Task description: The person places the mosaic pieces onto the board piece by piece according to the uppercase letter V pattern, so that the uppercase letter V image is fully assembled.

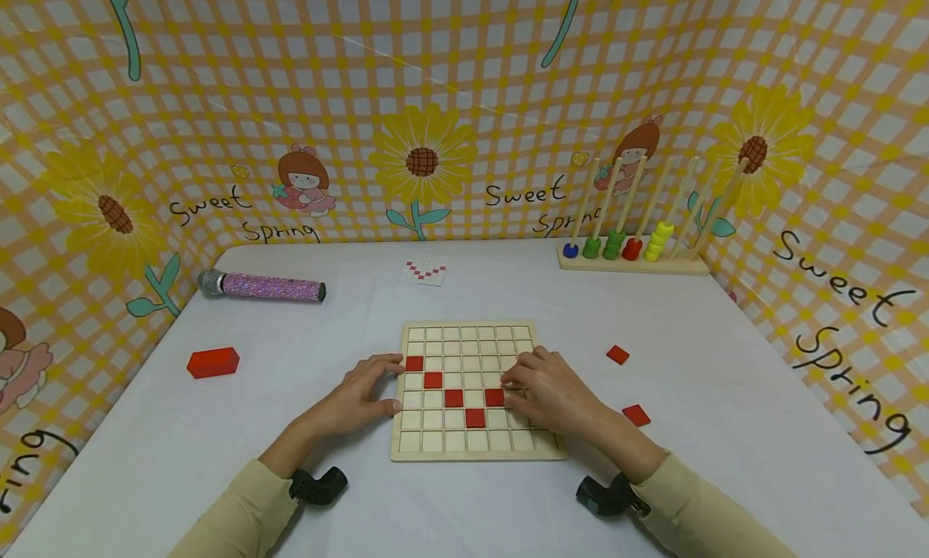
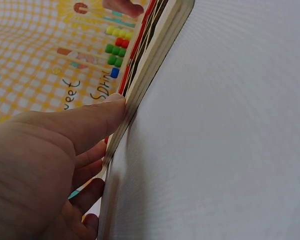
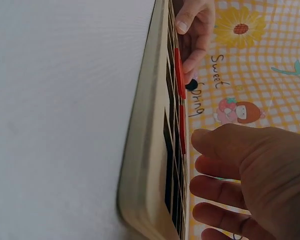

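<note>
A wooden grid board (image 1: 464,443) lies flat in the middle of the table. Several red square tiles (image 1: 475,418) sit in its cells, stepping diagonally down from the left and up by one on the right. At the board's left edge, my left hand (image 1: 356,393) rests its thumb and fingertips against the wooden side (image 2: 140,87). My right hand (image 1: 555,393) hovers over the board's right part, fingertips beside the rightmost red tile (image 1: 495,397). In the right wrist view no tile shows between its thumb and fingers; the cells beneath are hidden in the head view.
Two loose red tiles (image 1: 618,355) lie right of the board. Behind it is a small card (image 1: 425,270) with a red V pattern. A purple microphone (image 1: 272,288) and red block (image 1: 214,363) lie left. A bead rack (image 1: 631,264) stands at back right.
</note>
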Demonstrator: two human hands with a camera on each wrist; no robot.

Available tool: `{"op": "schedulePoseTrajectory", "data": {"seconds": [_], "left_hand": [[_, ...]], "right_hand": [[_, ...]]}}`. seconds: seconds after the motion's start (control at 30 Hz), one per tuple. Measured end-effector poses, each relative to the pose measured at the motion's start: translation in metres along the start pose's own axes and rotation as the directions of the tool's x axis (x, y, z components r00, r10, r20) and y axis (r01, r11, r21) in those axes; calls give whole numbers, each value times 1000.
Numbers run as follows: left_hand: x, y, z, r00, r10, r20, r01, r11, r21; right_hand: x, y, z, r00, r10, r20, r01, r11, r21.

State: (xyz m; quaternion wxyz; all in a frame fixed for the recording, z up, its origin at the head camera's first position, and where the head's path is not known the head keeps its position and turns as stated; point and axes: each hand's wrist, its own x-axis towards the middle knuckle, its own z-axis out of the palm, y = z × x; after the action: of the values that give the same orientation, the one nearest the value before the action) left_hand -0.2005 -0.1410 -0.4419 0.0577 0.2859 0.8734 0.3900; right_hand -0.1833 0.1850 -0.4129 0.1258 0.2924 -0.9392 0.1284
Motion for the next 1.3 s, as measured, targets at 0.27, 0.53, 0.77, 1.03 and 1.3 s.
{"op": "schedulePoseTrajectory", "data": {"seconds": [0.27,0.53,0.77,1.03,1.3], "left_hand": [[1,1,0,1000,-12,5,12,1000,-13],[1,0,0,1000,-15,0,15,1000,-17],[1,-1,1,1000,-20,-6,20,1000,-24],[0,-4,5,998,-50,28,50,999,-3],[3,-2,1,999,-32,13,32,999,18]], "right_hand": [[-2,3,-4,998,58,30,-59,998,8],[-4,6,-6,995,69,66,-71,997,32],[-10,7,-4,993,91,80,-97,992,75],[-15,9,0,992,102,70,-106,993,56],[-8,21,-13,997,69,-24,-70,997,-26]]}}
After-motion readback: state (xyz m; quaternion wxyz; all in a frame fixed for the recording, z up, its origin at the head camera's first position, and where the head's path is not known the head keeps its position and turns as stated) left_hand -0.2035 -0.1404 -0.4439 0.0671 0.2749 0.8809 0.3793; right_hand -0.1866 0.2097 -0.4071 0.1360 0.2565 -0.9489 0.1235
